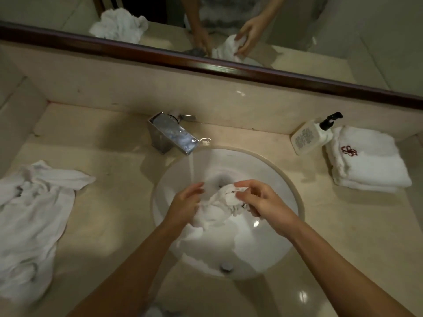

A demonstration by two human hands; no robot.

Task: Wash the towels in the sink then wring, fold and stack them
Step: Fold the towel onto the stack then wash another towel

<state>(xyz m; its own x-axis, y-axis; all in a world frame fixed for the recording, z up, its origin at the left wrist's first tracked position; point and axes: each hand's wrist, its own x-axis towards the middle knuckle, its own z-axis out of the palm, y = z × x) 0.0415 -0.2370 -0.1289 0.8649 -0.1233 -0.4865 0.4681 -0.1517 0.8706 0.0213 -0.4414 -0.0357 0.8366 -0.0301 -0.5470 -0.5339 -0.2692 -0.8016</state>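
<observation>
A wet white towel (212, 216) lies bunched in the round white sink (281, 179), under a stream of water from the chrome faucet (171, 133). My left hand (185, 202) rests against the towel's left side with its fingers mostly straight. My right hand (258, 200) pinches a fold of the towel with curled fingers and thumb. A heap of crumpled white towels (34, 216) lies on the counter at the left. A stack of folded white towels (366, 161) with a red emblem sits at the right.
A white pump bottle (311, 136) with a black top stands beside the folded stack. The beige stone counter (119, 161) surrounds the sink. A mirror with a dark wooden frame (206, 62) runs along the back wall.
</observation>
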